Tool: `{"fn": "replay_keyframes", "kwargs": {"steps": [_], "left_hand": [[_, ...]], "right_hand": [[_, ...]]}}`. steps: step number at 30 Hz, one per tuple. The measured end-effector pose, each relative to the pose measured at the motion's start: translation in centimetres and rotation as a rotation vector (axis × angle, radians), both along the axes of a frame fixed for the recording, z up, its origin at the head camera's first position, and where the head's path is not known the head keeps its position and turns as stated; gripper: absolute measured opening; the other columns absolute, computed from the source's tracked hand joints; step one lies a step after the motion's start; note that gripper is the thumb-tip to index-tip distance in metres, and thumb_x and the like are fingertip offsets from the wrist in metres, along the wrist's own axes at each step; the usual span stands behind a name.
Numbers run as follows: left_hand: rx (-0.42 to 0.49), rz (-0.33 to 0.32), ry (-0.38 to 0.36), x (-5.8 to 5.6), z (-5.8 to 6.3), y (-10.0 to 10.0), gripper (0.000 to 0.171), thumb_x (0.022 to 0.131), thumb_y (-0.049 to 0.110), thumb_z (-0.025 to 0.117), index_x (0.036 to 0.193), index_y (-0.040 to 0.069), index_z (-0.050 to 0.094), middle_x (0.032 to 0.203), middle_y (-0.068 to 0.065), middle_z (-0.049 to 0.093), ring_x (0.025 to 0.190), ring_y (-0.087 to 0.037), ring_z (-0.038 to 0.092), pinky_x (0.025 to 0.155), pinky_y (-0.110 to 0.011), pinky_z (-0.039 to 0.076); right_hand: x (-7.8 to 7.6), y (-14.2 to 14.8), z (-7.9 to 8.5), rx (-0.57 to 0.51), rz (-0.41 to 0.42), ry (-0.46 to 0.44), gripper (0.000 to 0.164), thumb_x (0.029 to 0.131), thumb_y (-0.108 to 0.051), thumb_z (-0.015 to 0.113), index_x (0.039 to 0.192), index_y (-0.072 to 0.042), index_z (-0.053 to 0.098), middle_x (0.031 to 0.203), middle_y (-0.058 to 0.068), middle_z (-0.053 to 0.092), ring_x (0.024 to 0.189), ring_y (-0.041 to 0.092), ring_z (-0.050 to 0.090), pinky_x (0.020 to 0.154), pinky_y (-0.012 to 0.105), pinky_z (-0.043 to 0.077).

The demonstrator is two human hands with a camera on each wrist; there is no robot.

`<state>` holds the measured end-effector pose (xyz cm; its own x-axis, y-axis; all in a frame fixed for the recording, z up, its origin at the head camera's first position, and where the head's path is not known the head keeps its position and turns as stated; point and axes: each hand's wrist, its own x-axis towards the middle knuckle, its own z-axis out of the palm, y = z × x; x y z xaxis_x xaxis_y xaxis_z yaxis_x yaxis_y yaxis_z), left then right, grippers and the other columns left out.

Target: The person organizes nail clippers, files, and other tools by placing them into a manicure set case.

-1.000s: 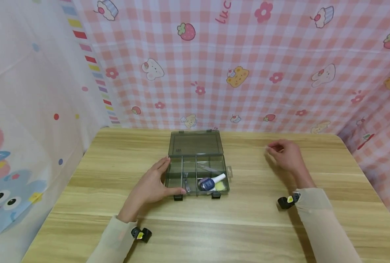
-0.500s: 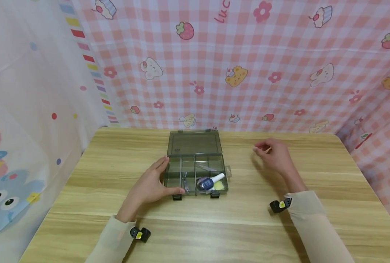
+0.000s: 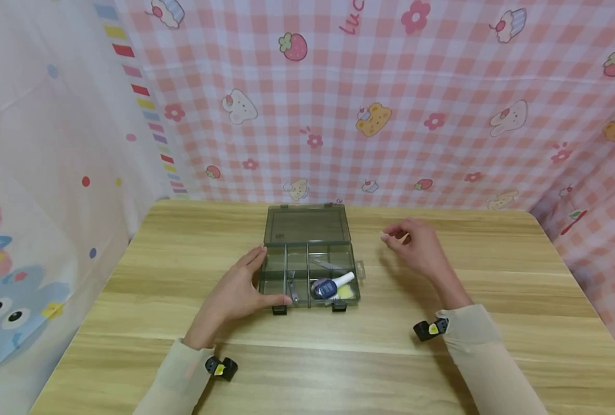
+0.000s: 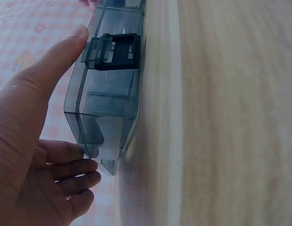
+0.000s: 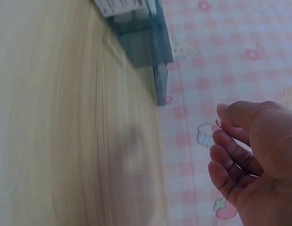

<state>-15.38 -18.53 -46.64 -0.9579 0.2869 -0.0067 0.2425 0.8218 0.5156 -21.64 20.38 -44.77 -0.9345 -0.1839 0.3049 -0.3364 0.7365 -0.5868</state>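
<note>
A smoky clear compartment box stands on the table with its lid laid back. My left hand grips its left end, thumb at the front rim near a black latch and fingertips at the back corner. Inside lie a dark blue nail polish bottle with a white cap, nail clippers, slim tweezers and a pale yellow piece. To the right, my right hand pinches a small whitish thing between thumb and forefinger; its kind is too small to tell.
The box rests on a wood-grain table. Behind it hangs a pink checked cloth, with a white printed cloth at the left. A clear hanging tab juts from the box's right side.
My right hand has moved left towards the box, its fingertips still pinched together. The left hand and the box have stayed in place.
</note>
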Motion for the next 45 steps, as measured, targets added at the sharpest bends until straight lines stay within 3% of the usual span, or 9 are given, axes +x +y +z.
{"fn": "replay_keyframes", "kwargs": {"steps": [20,29,36,45], "left_hand": [[0.003,-0.019,0.013,-0.2,-0.1,-0.2,0.133,0.064,0.087,0.073,0.16,0.003,0.032,0.17,-0.013,0.026,0.154,-0.037,0.032,0.121,-0.055,0.038],[0.002,-0.019,0.003,-0.1,0.0,-0.2,0.133,0.065,0.086,0.073,0.16,0.004,0.031,0.171,-0.012,0.025,0.155,-0.037,0.03,0.121,-0.056,0.038],[0.002,-0.02,0.017,-0.2,-0.2,-0.3,0.132,0.066,0.085,0.073,0.16,0.002,0.032,0.17,-0.014,0.026,0.155,-0.037,0.031,0.121,-0.055,0.038],[-0.003,-0.026,0.018,-0.2,-0.1,-0.2,0.132,0.066,0.086,0.072,0.16,0.003,0.032,0.17,-0.015,0.026,0.154,-0.038,0.032,0.12,-0.056,0.039]], "right_hand": [[1.4,-5.7,1.4,-0.05,0.142,0.002,0.013,0.095,-0.017,0.074,0.103,-0.006,0.077,0.098,0.008,0.072,0.091,0.025,0.064,0.074,0.031,0.055],[1.8,-8.5,2.0,-0.036,0.193,-0.044,0.012,0.095,-0.018,0.074,0.103,-0.009,0.077,0.098,0.004,0.072,0.09,0.019,0.065,0.076,0.032,0.056],[2.1,-10.5,2.2,-0.036,0.235,-0.076,0.014,0.096,-0.019,0.074,0.106,-0.01,0.076,0.102,0.002,0.071,0.093,0.016,0.067,0.081,0.036,0.061],[1.8,-12.4,1.8,-0.007,0.278,-0.079,0.015,0.097,-0.022,0.073,0.107,-0.011,0.076,0.101,0.0,0.069,0.09,0.015,0.065,0.077,0.03,0.057]]}}
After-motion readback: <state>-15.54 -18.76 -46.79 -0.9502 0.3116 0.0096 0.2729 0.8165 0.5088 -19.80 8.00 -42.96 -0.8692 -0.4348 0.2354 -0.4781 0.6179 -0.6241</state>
